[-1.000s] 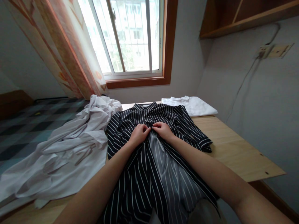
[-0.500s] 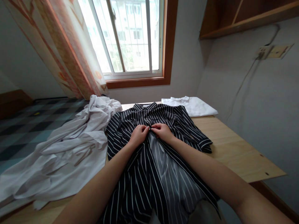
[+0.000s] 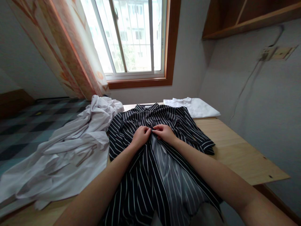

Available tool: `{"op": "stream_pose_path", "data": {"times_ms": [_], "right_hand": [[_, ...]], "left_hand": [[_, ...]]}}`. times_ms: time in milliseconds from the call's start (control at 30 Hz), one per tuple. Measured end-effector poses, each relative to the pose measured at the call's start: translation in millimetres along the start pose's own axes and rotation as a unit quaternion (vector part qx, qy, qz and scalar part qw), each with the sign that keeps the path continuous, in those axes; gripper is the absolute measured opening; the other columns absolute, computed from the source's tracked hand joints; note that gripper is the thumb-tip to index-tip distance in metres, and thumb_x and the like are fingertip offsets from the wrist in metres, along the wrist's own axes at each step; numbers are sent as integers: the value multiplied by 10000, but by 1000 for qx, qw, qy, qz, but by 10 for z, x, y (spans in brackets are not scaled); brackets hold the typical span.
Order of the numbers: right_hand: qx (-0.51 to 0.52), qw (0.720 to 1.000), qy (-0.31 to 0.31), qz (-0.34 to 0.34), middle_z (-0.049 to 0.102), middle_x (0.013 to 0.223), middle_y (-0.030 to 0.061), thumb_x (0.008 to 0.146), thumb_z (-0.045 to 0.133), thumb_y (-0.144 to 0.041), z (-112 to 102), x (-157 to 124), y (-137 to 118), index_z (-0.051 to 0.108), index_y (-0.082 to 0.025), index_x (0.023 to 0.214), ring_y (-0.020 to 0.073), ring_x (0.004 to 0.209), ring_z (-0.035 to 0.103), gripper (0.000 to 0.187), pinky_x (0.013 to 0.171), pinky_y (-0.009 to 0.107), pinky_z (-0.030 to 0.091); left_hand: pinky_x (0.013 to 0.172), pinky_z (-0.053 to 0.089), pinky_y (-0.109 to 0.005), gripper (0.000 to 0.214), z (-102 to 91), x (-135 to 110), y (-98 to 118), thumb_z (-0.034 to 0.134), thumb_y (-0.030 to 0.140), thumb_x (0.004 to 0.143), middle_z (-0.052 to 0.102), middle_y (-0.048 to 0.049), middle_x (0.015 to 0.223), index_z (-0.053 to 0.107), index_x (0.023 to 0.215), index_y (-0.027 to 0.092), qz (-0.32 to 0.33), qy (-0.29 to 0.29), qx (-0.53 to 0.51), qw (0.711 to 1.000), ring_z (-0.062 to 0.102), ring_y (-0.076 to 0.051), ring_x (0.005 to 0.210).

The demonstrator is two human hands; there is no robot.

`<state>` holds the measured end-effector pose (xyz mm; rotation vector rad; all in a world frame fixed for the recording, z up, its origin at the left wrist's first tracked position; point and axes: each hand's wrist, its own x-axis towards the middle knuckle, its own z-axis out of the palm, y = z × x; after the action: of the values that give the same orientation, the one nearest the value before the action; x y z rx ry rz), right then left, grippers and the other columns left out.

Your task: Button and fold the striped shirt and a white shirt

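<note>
A black shirt with white stripes lies face up on the wooden board, its collar toward the window. Its front is closed near the collar and falls apart below my hands, where the greyish inner side shows. My left hand pinches the left front edge at mid-chest. Facing it, my right hand pinches the other edge, fingertips almost touching those of the left. A small light spot shows between the fingertips; whether it is a button I cannot tell for sure.
Crumpled white cloth is heaped left of the shirt. A folded white garment lies at the back right of the wooden board. Beyond the heap is a checked bedspread. A curtain hangs by the window, and a cable runs down the right wall.
Both hands keep their pinch at the same spot on the shirt front, with only slight finger movement. The whole view has shifted a little.
</note>
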<state>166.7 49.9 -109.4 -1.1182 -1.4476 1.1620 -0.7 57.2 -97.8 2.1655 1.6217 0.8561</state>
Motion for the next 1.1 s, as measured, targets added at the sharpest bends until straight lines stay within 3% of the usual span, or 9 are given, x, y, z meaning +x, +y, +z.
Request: {"op": "stream_pose_path", "data": {"times_ms": [267, 567, 833, 967, 1100], "right_hand": [[39, 999, -24, 10, 701, 721, -2, 880, 611, -201, -2, 5, -34, 668, -155, 836, 67, 423, 587, 85, 393, 163, 464], [54, 998, 5, 42, 714, 757, 27, 785, 722, -179, 40, 22, -42, 678, -143, 836, 97, 538, 651, 76, 400, 146, 467], [-67, 996, 46, -23, 724, 820, 32, 793, 662, -176, 100, 4, 32, 702, -160, 863, 134, 627, 669, 83, 481, 203, 499], [-138, 985, 64, -87, 731, 817, 27, 785, 659, -170, 108, 16, 61, 712, -172, 830, 150, 678, 674, 70, 641, 261, 546], [-168, 978, 66, -106, 735, 840, 22, 778, 652, -150, 113, 22, 74, 714, -181, 840, 160, 746, 680, 93, 715, 273, 540]], "left_hand": [[796, 480, -314, 219, 28, 1, -25, 541, 311, 871, 652, -52, 832, 684, 770, 179, 4, 16, -16, 1000, 618, -194, 839], [828, 479, -318, 222, 41, 7, -47, 519, 303, 877, 662, -59, 852, 682, 780, 187, 10, 19, -19, 1000, 621, -200, 879], [806, 464, -334, 432, 36, 11, -8, 406, 418, 956, 650, -70, 801, 690, 737, 176, 1, 14, 4, 1000, 614, -211, 845], [805, 456, -320, 352, 18, 3, 15, 463, 370, 931, 665, -69, 830, 711, 781, 169, -7, 1, 14, 1000, 615, -209, 865], [817, 452, -307, 286, 13, 3, 14, 488, 310, 912, 670, -72, 871, 716, 822, 164, -17, -2, 20, 1000, 619, -203, 885]]}}
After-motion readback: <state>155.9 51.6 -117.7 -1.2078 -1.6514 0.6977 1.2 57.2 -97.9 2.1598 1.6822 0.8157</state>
